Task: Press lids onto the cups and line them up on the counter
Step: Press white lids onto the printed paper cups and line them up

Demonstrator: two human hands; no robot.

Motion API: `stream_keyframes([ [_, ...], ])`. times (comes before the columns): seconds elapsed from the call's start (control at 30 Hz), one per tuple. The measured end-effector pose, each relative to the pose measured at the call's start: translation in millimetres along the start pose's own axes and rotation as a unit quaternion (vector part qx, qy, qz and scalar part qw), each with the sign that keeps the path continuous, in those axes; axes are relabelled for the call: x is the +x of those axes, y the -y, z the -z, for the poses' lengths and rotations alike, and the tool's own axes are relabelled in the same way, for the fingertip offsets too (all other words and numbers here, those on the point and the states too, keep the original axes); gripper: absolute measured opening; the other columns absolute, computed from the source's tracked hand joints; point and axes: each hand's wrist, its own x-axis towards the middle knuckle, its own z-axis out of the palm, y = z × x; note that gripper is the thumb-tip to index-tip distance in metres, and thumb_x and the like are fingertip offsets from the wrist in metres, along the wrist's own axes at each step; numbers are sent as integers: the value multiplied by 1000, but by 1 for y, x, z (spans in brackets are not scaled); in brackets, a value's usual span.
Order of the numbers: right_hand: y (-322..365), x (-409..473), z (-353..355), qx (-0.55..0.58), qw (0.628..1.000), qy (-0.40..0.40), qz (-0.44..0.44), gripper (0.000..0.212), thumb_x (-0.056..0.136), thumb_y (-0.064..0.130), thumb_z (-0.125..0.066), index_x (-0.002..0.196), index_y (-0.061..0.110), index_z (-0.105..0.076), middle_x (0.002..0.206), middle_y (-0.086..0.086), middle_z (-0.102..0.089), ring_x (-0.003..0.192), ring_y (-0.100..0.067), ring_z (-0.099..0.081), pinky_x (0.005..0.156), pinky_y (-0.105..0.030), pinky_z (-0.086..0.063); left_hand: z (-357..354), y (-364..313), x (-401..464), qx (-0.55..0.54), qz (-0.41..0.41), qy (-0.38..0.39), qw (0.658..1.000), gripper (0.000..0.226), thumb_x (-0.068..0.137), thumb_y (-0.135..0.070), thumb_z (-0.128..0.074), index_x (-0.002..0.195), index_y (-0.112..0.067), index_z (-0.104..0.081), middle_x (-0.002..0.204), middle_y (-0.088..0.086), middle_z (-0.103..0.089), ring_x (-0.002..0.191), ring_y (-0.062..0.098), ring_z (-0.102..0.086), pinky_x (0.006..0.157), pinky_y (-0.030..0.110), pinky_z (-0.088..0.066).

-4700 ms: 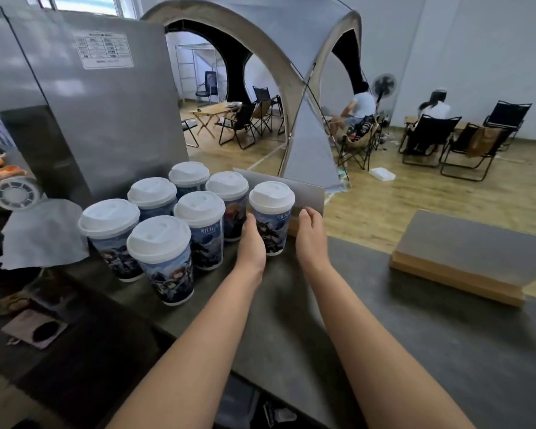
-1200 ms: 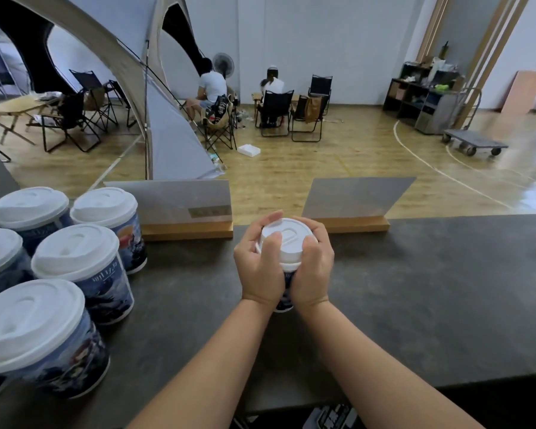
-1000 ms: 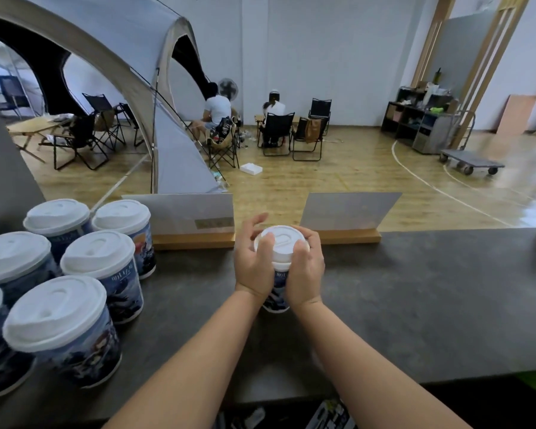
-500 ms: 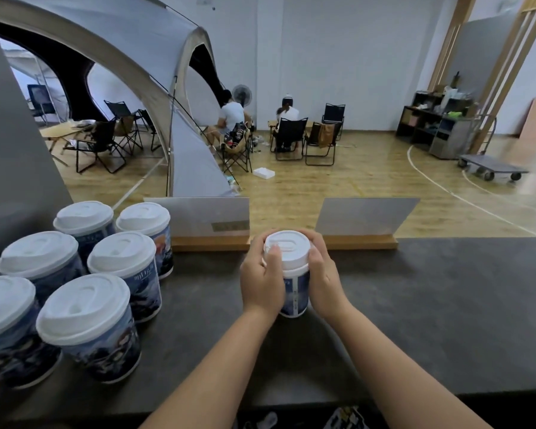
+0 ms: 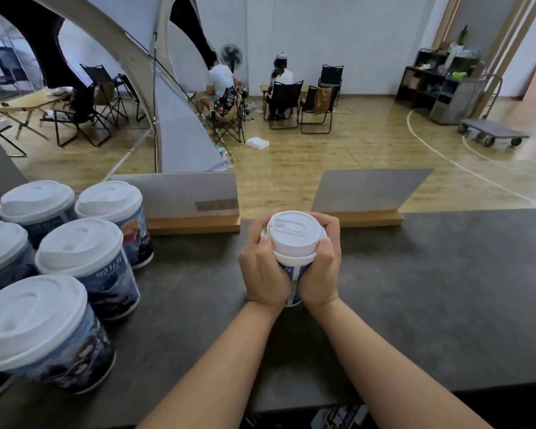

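A printed paper cup (image 5: 293, 275) with a white lid (image 5: 293, 232) stands on the dark counter (image 5: 430, 289), near its far edge at the centre. My left hand (image 5: 262, 267) and my right hand (image 5: 324, 264) wrap round it from both sides, fingers curled at the lid's rim. At the left, several more lidded cups stand in a cluster, among them one at the front (image 5: 41, 332), one in the middle (image 5: 87, 264) and one at the back (image 5: 115, 218).
Two sign holders on wooden bases stand along the counter's far edge, one left of the held cup (image 5: 189, 209) and one to its right (image 5: 365, 199). Beyond lies a wooden floor with folding chairs, a tent and seated people.
Both hands brought one cup from the cluster to the counter's centre. In the last second, the thumbs came off the lid top and now sit at its rim; the view shifted.
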Motion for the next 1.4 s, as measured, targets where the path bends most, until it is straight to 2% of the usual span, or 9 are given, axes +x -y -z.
stream_keyframes([
  [0.3, 8, -2, -4, -108, 994, -12, 1, 35, 81, 47, -31, 101, 27, -51, 89, 19, -67, 86, 0, -63, 67, -25, -51, 9, 3, 14, 73, -34, 68, 994, 32, 93, -17, -33, 99, -17, -64, 94, -3, -70, 92, 18, -66, 73, 44, -55],
  [0.43, 17, -10, -6, -160, 987, -16, 17, 43, 80, 51, -29, 111, 25, -45, 102, 4, -60, 91, -10, -59, 74, -27, -49, 18, -2, 16, 140, -40, 1, 989, 32, 95, -28, -34, 112, -23, -60, 106, -2, -66, 101, 13, -62, 85, 44, -54],
  [0.53, 22, -18, -5, -146, 989, 15, 16, 42, 79, 51, -42, 114, 27, -41, 105, 8, -56, 97, -12, -59, 75, -19, -49, 25, -11, 11, 139, -21, -12, 990, 28, 98, -40, -36, 111, -32, -59, 109, -6, -66, 102, 9, -62, 87, 42, -55],
  [0.63, 24, -20, -2, -141, 990, 25, 4, 38, 82, 54, -44, 111, 31, -47, 109, 4, -57, 103, -14, -58, 82, -28, -52, 27, -18, 6, 123, 21, 43, 991, 32, 95, -49, -35, 106, -38, -62, 107, -11, -67, 101, 7, -63, 87, 43, -55],
  [0.73, 26, -10, -1, -134, 990, 47, -19, 31, 86, 50, -37, 104, 35, -56, 108, 0, -62, 102, -17, -60, 87, -42, -52, 26, -21, 8, 117, 44, 66, 990, 30, 92, -44, -39, 106, -37, -65, 105, -13, -69, 98, 4, -64, 86, 42, -57],
  [0.9, 22, -10, -9, -71, 995, 71, -6, 33, 92, 41, -30, 103, 32, -59, 97, 9, -68, 93, -12, -64, 76, -28, -53, 23, -16, 6, 52, 40, 32, 997, 26, 92, -31, -43, 103, -33, -66, 102, -8, -70, 99, 13, -67, 84, 47, -58],
  [1.03, 15, -10, -19, -10, 999, 23, -24, 30, 87, 38, -36, 95, 28, -63, 95, -2, -67, 90, -23, -64, 72, -39, -53, 19, -11, 5, 14, 50, 15, 999, 29, 87, -35, -46, 105, -24, -66, 102, -2, -70, 99, 20, -67, 82, 51, -58],
  [1.17, 10, -8, -21, 36, 998, 8, -44, 40, 79, 41, -40, 96, 13, -62, 100, -21, -64, 90, -26, -63, 70, -39, -52, 14, -7, 8, -23, 53, -8, 998, 30, 79, -40, -48, 95, -22, -66, 95, 0, -71, 92, 24, -68, 74, 47, -58],
  [1.4, 7, -6, -21, 50, 997, 3, -50, 25, 86, 29, -40, 90, 23, -65, 97, -15, -66, 90, -30, -64, 70, -45, -53, 11, 0, 8, -4, 7, -32, 999, 32, 84, -35, -43, 96, -18, -67, 94, 1, -71, 90, 23, -68, 72, 43, -57],
])
